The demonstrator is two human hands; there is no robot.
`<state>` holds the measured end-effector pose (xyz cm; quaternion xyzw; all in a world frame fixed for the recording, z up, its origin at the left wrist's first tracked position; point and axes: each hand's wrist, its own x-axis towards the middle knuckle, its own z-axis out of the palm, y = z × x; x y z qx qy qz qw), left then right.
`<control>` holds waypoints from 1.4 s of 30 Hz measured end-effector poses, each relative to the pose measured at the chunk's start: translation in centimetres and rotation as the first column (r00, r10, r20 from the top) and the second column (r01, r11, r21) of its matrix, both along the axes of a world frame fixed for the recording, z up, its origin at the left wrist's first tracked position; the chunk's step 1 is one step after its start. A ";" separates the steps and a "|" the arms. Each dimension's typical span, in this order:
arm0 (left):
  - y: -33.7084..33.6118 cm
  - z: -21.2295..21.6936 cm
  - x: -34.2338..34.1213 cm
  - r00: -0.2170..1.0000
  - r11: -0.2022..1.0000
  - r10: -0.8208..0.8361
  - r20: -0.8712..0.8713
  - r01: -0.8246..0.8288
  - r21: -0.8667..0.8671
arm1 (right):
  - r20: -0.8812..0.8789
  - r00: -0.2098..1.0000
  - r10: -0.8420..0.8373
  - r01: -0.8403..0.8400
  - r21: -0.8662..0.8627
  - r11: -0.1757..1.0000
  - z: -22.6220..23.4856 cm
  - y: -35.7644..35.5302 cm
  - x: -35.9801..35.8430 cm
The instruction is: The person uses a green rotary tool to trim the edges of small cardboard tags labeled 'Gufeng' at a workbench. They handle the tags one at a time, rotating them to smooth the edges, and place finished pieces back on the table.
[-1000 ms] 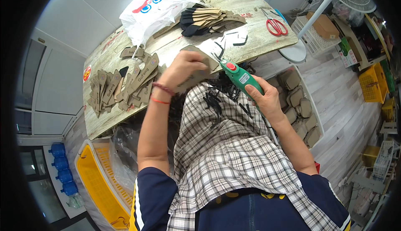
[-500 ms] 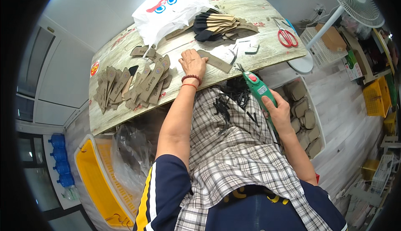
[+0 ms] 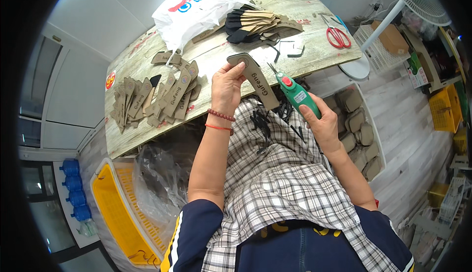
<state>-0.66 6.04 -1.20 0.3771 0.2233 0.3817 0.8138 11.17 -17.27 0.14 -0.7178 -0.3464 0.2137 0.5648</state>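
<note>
My left hand (image 3: pixel 226 89) pinches the upper end of a khaki fabric strip (image 3: pixel 256 81) with dark printed lettering. The strip is raised at the table's front edge, its lower end hanging toward my lap. Wrapped in my right hand (image 3: pixel 323 127) is a green handheld power trimmer (image 3: pixel 298 98) with a red button; its pointed metal tip is close to the strip's right side, apparently apart from it. Several similar strips lie in a spread pile (image 3: pixel 167 95) on the table at left. Black scraps (image 3: pixel 260 124) rest on the checked apron (image 3: pixel 280 188) over my lap.
On the worn wooden table (image 3: pixel 211 56) are a white plastic bag (image 3: pixel 196 11), a bundle of black-and-tan pieces (image 3: pixel 253 25) and red-handled scissors (image 3: pixel 338 37). A fan (image 3: pixel 418 1) stands at right. A bin of khaki pads (image 3: pixel 361 129) and a yellow basket (image 3: pixel 110 208) flank me.
My left hand has lifted the strip off the table and turned it more upright. My right hand has brought the trimmer left and slightly up, nearer the strip.
</note>
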 end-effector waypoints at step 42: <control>-3.4 1.1 0.0 0.927 0.903 0.006 -0.374 0.155 0.400 | -0.167 0.984 0.062 -0.053 0.063 0.997 0.2 -1.1 -0.9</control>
